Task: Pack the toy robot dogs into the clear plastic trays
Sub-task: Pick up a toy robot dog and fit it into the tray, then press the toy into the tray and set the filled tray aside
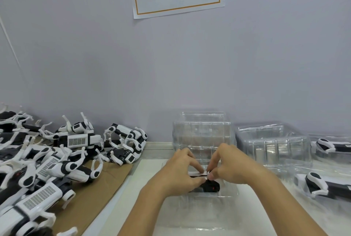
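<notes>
Both hands meet over a clear tray (191, 200) lying on the white table (256, 216) straight ahead. The left hand (178, 175) and the right hand (230, 167) have their fingers curled in, pinching a toy dog (210, 185) between thumbs and forefingers; only its black end and a strip of white shell show between the fingertips, so how far it sits in the tray's pocket is hard to tell. The toy looks like light, hard, smooth plastic, stiff in the body but with thin jointed legs that could snag or bend, so the solid body is the safer place to hold, as the hands do here. The tray seems thin and springy, likely to flex or slide under pressure. A heap of unpacked dogs (57, 161) lies to the left on brown cardboard (91, 197). Behind the hands stands a stack of empty trays (202, 133), with another stack (271, 142) beside it, and packed dogs (317, 182) in trays sit at the right edge.
</notes>
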`<state>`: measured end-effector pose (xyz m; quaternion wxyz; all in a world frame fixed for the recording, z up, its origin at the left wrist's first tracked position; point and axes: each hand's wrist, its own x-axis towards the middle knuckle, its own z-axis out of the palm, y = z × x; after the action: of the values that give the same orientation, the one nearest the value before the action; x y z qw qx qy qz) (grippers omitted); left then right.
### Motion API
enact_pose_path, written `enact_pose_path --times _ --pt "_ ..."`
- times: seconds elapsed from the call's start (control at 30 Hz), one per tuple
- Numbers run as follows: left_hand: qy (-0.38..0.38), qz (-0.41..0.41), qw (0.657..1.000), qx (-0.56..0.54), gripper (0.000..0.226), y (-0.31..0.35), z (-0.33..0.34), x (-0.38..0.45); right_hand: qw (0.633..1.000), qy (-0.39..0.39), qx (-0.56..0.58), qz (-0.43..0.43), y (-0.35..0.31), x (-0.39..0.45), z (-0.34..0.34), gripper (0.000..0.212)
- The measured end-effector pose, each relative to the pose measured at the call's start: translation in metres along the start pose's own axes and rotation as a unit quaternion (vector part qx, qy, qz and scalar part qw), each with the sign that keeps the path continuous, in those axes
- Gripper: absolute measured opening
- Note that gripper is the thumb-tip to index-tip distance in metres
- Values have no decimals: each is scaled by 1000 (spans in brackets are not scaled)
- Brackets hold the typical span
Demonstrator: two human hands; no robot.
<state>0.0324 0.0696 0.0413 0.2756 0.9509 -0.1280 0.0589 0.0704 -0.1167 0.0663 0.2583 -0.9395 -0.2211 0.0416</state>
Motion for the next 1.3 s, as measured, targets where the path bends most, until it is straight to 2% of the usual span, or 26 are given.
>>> enact_pose_path --times 0.17,0.23,0.33,0.4,0.47,0.77,0.87,1.1,1.13,1.2,1.3 --pt "8 2 1000 14 31 -3 -13 -5 1000 -12 17 -10 3 1 -2 8" --pt "-13 -17 1000 -1 40 -3 -23 -9 1000 -7 27 -11 5 1 -2 13" --pt "-103 -62 993 -19 61 0 -36 -15 999 -7 39 -11 9 2 -2 16" --pt "-174 -80 981 3 75 3 -38 -18 999 -8 39 -10 9 2 -2 17" --pt "-212 -84 973 39 82 8 -36 -20 999 -6 40 -8 9 2 -1 18" --pt "-180 -77 977 83 71 28 -37 -23 999 -1 42 -15 8 -1 -7 15" --pt "-171 -76 979 80 69 37 -46 -25 998 28 54 -22 8 -3 -17 11" --pt "-76 -47 992 93 74 52 -79 -35 978 161 113 -64 -7 -22 -59 7" --pt "-47 -35 993 102 76 53 -82 -35 973 181 127 -70 -10 -24 -64 13" --pt "33 2 990 137 81 56 -85 -35 963 208 150 -79 -16 -29 -68 39" --pt "162 62 959 226 88 63 -85 -31 955 217 183 -87 -27 -32 -67 75"
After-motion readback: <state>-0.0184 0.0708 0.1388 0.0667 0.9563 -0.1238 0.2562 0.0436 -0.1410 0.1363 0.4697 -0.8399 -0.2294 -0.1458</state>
